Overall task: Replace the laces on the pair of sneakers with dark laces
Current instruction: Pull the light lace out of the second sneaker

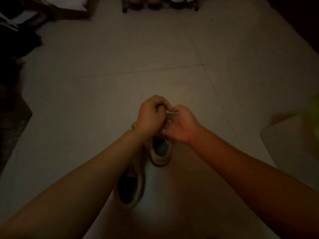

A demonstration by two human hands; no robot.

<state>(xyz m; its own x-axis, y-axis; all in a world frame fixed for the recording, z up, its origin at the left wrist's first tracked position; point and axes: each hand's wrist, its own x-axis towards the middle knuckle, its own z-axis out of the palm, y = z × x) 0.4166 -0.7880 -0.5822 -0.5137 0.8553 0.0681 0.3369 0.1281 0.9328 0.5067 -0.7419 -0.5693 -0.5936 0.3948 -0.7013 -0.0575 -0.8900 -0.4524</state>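
Both hands, left hand [149, 112] and right hand [179, 124], pinch a pale lace [170, 114] above the sneaker [159, 150]; it looks soft and limp, best gripped near its tip

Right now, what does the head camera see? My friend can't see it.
Two hands, left hand and right hand, pinch a pale lace above a light sneaker on the pale tiled floor. A second sneaker lies under the left forearm; the room is dim.

Camera: on my head, only one view.
Direction: forward and down to the tiled floor [120, 54].
Nearness: close above my forearms, the room edges far.
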